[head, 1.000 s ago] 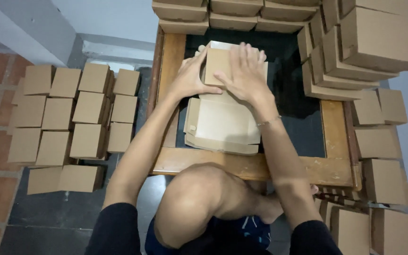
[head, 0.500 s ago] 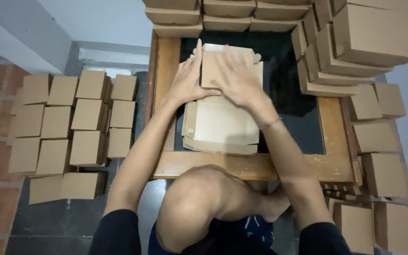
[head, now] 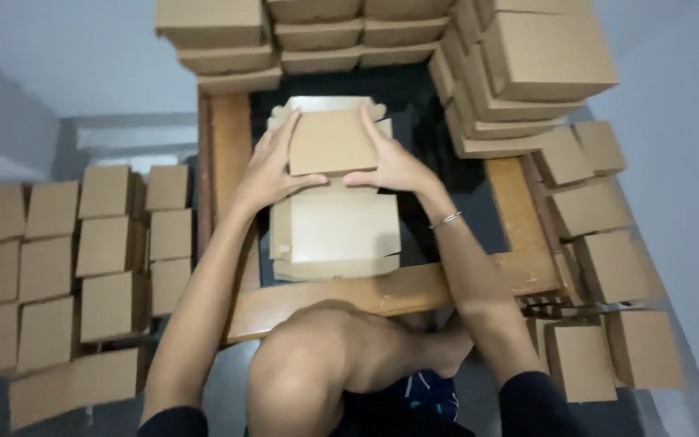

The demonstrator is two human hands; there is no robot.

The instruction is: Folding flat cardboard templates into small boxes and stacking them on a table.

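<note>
Both hands close on one brown cardboard panel (head: 329, 142), raised at 12 o'clock over the flat stack of blanks (head: 335, 231). The left hand (head: 273, 170) has its fingers spread along the panel's left edge with the thumb hooked under the lower edge; the right hand (head: 394, 162) mirrors it on the right edge, grip half curled (a thin bracelet (head: 445, 218) sits on that wrist). The stack lies on the dark top of a wooden-framed table (head: 382, 295). Folded boxes (head: 544, 53), all shut, are piled at 1 o'clock; more shut boxes (head: 107, 243) stand in rows at 9 o'clock.
</note>
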